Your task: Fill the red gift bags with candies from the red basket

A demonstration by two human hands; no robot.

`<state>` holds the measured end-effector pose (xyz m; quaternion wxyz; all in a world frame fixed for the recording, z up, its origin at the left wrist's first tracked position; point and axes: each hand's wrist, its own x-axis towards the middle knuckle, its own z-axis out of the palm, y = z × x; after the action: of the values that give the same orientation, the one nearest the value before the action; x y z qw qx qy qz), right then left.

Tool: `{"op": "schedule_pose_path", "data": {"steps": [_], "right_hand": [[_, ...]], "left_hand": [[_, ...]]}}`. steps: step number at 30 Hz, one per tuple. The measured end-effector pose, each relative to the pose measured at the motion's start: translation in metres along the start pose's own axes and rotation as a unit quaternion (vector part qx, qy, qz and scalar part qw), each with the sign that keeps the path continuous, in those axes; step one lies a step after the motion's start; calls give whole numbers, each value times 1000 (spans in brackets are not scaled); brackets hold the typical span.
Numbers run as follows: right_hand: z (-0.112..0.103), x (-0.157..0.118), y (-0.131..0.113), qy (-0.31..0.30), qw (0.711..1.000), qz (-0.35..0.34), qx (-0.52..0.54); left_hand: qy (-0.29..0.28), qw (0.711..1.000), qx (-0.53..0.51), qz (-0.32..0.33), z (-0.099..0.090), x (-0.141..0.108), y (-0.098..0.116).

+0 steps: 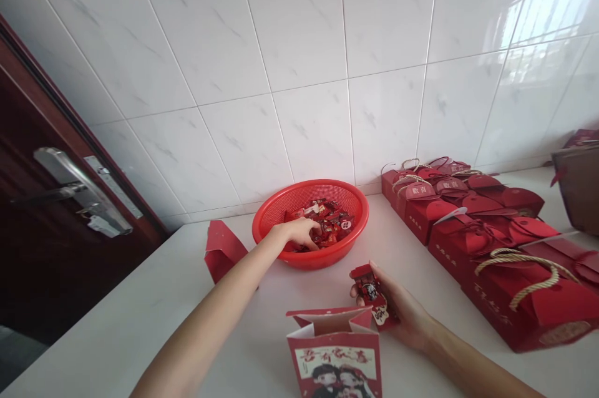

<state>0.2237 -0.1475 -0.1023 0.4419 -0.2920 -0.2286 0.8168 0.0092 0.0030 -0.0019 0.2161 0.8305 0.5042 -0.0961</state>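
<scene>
A: Where were the loose packets (330, 229) noted?

B: In the red basket (313, 259), heaped on its floor. The left hand (303, 232) was set down among them from the near left, most of the heap being left to its right. Its fingers were seen bent downward, the tips buried; whether anything was pinched could not be told.

A: And the right hand (403, 312)?

B: Closed round the held packets (369, 291), which were gripped between thumb and fingers. Their long axis was slanted, the top directed away and slightly left. They were located on the near side of the basket, at the right far corner of the open box (337, 357).

A: Which hand was placed nearer that box?

B: The right, just beside it. The mouth was turned upward, its long side run left to right, so the held packets were found to its right. Contact between packets and box could not be judged.

A: Further out?

B: A folded red card (223, 251) was stood left of the basket, partly covered by the left forearm. Closed boxes (447, 251) were ranked at the right of the desk (116, 317).

A: What was obscured?

B: The open box was cut off at its base and its interior was mostly hidden. The count of held packets was not made out.
</scene>
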Motion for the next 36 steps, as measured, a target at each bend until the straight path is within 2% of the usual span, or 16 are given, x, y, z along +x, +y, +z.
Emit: {"op": "schedule_pose_path", "data": {"steps": [5,12,19,24,29,33,34,36], "right_hand": [[0,-1,1,2,1000,6,3],[2,-2,0,5,1000,7,3],[2,-2,0,0,1000,5,0],[2,-2,0,5,1000,12,-3],[2,-1,0,1,1000,14,-7],[2,-1,0,1,1000,20,-9],[2,-1,1,2,1000,21,-8],[3,-1,1,3,1000,23,-7]], "left_hand": [[33,999,23,9,3,0,0],[143,990,12,-3,1,1,-3],[180,983,-35,-32,0,7,-7],[204,976,-68,-28,-1,9,-9],[209,974,-81,-23,0,9,-14],[214,974,-75,3,0,2,-7],[200,976,-78,22,0,0,-4],[122,987,-81,68,0,-5,4]]}}
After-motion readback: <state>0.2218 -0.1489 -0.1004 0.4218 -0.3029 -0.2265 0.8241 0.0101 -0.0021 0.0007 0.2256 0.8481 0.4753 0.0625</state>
